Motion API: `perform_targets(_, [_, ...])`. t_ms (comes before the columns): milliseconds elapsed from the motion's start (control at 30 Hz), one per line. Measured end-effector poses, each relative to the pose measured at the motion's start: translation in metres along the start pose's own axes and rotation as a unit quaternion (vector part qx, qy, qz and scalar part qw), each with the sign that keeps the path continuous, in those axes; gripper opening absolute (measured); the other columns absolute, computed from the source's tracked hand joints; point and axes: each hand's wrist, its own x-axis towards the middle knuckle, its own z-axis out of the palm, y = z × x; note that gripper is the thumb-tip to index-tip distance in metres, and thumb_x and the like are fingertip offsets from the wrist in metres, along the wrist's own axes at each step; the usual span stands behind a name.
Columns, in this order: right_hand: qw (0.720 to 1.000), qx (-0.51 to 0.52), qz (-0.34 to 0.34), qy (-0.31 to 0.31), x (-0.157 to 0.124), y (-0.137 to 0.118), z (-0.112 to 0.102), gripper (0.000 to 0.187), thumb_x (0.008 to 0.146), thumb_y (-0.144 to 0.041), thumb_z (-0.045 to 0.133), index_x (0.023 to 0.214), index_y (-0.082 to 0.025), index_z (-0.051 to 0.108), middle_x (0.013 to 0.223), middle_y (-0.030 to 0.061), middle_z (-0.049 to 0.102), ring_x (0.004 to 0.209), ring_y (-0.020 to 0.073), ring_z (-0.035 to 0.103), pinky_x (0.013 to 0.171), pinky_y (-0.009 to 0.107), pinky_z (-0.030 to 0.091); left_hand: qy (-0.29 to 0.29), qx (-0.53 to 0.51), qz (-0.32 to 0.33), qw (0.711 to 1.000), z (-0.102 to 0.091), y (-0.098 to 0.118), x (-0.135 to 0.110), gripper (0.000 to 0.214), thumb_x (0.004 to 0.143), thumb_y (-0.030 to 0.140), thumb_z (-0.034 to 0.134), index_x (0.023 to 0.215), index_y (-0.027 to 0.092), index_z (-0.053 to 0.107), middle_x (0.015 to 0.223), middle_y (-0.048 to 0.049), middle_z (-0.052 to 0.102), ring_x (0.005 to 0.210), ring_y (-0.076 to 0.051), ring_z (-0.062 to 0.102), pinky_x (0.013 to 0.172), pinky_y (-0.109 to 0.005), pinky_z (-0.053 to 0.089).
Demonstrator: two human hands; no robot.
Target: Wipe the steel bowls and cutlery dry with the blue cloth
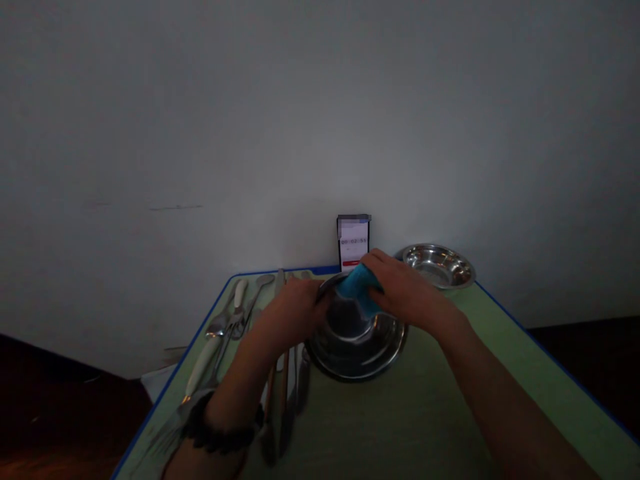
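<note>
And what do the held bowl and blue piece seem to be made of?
Held bowl: polished metal, probably stainless steel, judging by its mirror-like highlights. Blue piece: matte, without shine, perhaps cloth or sponge; blur leaves it open.

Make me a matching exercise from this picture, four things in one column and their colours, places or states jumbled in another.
Things
1. Cloth
2. Phone
3. Nearer bowl
4. Table

Descriptions
A. Shiny metal, left hand at its rim
B. Green with blue edging
C. Blue, in the right hand
D. Upright by the wall

Pairs: 1-C, 2-D, 3-A, 4-B
</note>
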Motion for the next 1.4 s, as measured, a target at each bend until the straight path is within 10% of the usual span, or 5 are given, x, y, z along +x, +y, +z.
perform_targets(267, [0.990, 0.058, -0.039, 0.119, 0.006, -0.007, 0.007, 0.021, 0.082, -0.014, 0.047, 0.102, -0.019, 0.049, 0.100, 0.0072, 0.052, 0.093, 0.0190, 0.053, 0.082, 0.036, 0.047, 0.023, 0.055, -0.019, 0.998, -0.021, 0.004, -0.012, 0.031, 0.083, 0.029, 0.038, 0.066, 0.016, 0.060, 0.055, -0.0026, 0.058, 0.049, -0.013, 0.050, 0.049, -0.024, 0.031])
perform_targets(533, [0.990, 0.085, -0.073, 0.083, 0.001, -0.025, 0.009, 0.039, 0.086, -0.018, 0.044, 0.125, -0.022, 0.042, 0.117, 0.0068, 0.057, 0.108, 0.0191, 0.054, 0.093, 0.040, 0.044, -0.033, 0.010, 0.038, 0.999, -0.028, -0.002, -0.018, 0.018, 0.074, 0.018, 0.043, 0.071, 0.017, 0.061, 0.067, -0.0030, 0.064, 0.059, -0.015, 0.057, 0.056, -0.024, 0.036])
perform_targets(700, [0.986, 0.066, 0.092, 0.122, 0.005, -0.024, 0.012, 0.054, 0.077, -0.041, 0.058, 0.124, -0.019, 0.043, 0.111, 0.0108, 0.062, 0.096, 0.0279, 0.060, 0.078, 0.045, 0.048, -0.005, 0.019, 0.016, 1.000, -0.036, -0.007, -0.019, 0.024, 0.078, 0.023, 0.041, 0.068, 0.016, 0.061, 0.061, -0.0032, 0.062, 0.054, -0.014, 0.054, 0.052, -0.024, 0.034])
perform_targets(900, [0.984, 0.114, 0.139, -0.009, 0.003, -0.015, 0.011, 0.018, 0.077, -0.035, 0.055, 0.080, -0.020, 0.066, 0.081, 0.0077, 0.070, 0.072, 0.0230, 0.064, 0.061, 0.034, 0.046, 0.020, 0.051, 0.018, 0.998, -0.032, -0.001, -0.018, 0.027, 0.080, 0.022, 0.039, 0.074, 0.016, 0.064, 0.066, -0.0061, 0.065, 0.055, -0.016, 0.056, 0.052, -0.025, 0.034])
perform_targets(1400, [0.993, 0.105, 0.041, -0.044, -0.001, -0.021, 0.003, 0.010, 0.067, -0.020, 0.059, 0.077, -0.020, 0.060, 0.075, 0.0023, 0.066, 0.067, 0.0163, 0.060, 0.057, 0.026, 0.040, -0.017, 0.131, 0.008, 0.991, -0.013, 0.024, -0.013, 0.022, 0.067, 0.015, 0.042, 0.068, 0.015, 0.064, 0.064, -0.0105, 0.065, 0.058, -0.021, 0.059, 0.052, -0.029, 0.039])
